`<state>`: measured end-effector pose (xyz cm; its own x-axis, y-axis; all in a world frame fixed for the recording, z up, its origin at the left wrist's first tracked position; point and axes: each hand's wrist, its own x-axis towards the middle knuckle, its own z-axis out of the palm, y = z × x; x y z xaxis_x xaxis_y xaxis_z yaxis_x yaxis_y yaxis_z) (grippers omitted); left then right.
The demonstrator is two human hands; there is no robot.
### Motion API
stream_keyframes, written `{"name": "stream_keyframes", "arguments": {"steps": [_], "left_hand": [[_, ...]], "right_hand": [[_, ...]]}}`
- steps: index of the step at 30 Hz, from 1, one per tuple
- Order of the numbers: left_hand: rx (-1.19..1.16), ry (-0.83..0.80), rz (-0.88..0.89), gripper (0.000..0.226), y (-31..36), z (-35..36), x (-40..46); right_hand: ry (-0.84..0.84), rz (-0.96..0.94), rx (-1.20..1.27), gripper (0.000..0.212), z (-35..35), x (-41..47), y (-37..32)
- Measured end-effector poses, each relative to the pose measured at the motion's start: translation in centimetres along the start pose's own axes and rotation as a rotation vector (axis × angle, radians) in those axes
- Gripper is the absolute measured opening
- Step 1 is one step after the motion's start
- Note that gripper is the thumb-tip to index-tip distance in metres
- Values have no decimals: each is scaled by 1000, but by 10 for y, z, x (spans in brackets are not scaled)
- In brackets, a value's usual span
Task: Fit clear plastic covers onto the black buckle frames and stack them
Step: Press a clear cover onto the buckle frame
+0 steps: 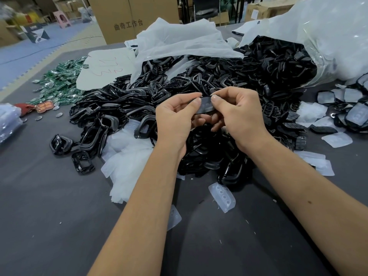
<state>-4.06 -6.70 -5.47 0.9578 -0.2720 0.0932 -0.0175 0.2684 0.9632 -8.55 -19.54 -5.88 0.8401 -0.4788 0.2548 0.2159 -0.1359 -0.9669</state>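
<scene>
Left hand (175, 118), right hand (239, 116) pinch frame (206, 106) above black pile (199, 80).

The small black frame piece (206, 106) pinched between both hands was mostly hidden by fingers; whether a clear cover sat on it could not be told.

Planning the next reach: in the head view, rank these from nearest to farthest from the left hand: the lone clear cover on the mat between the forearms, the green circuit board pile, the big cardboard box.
From the left hand:
1. Clear cover, toward the person, between the forearms.
2. Green circuit board pile, far left on the table.
3. Cardboard box, beyond the table's far edge.
</scene>
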Motion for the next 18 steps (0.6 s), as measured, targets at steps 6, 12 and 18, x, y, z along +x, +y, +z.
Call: {"name": "stream_keyframes", "arguments": {"steps": [6,12,18], "left_hand": [[-30,27,-31,11,2,1,0],[-241,3,-217,18,16,-9,7],[-422,-62,-298,39,21,-11,7]], "right_hand": [[-13,-298,-312,18,-8,-3,-1],[-136,-710,-571,25,-13,0,2],[-80,-670,-507,14,-13,0,2]]}}
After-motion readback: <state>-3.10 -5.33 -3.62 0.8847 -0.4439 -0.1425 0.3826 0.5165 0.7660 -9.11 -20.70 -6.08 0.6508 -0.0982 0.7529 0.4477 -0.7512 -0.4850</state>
